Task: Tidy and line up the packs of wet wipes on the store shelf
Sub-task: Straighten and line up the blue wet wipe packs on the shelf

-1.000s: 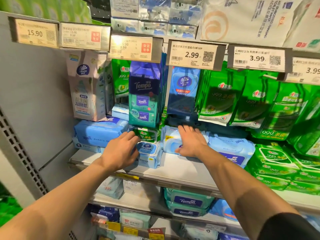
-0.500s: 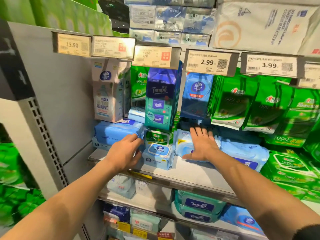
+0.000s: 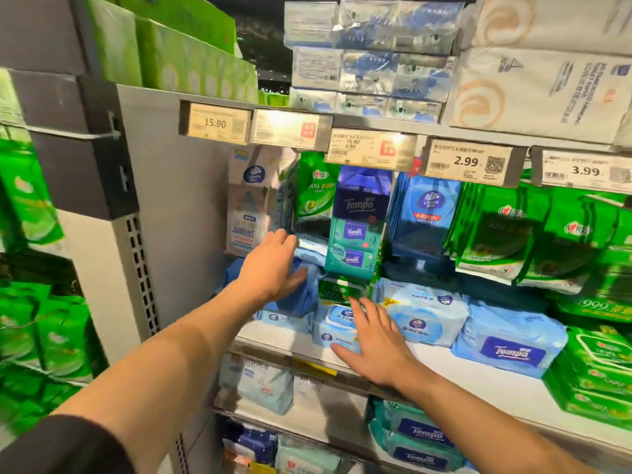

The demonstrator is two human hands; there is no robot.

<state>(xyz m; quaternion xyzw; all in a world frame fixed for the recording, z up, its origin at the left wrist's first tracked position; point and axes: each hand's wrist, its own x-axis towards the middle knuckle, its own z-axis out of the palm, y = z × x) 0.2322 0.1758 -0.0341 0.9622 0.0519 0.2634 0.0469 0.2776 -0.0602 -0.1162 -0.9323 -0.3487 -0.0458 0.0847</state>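
My left hand (image 3: 272, 266) lies flat, fingers spread, on top of a light blue pack of wet wipes (image 3: 297, 295) at the left end of the shelf (image 3: 478, 371). My right hand (image 3: 374, 340) rests open against the front of a small blue wipes pack with a lid (image 3: 333, 328). A small green pack (image 3: 338, 290) sits on top of that one. To the right lie a pale blue pack (image 3: 424, 314), a blue Tempo pack (image 3: 513, 340) and stacked green packs (image 3: 595, 367).
Hanging packs fill the space above: a Tempo bundle (image 3: 355, 227), a blue Vinda pack (image 3: 425, 213), green packs (image 3: 496, 230). Price tags (image 3: 468, 162) line the shelf above. A grey side panel (image 3: 171, 217) closes the left. More packs (image 3: 417, 436) sit on lower shelves.
My right hand left the pale blue pack and moved left onto the small lidded pack. My left hand rose from that pack onto the light blue pack at the left. The view swung left.
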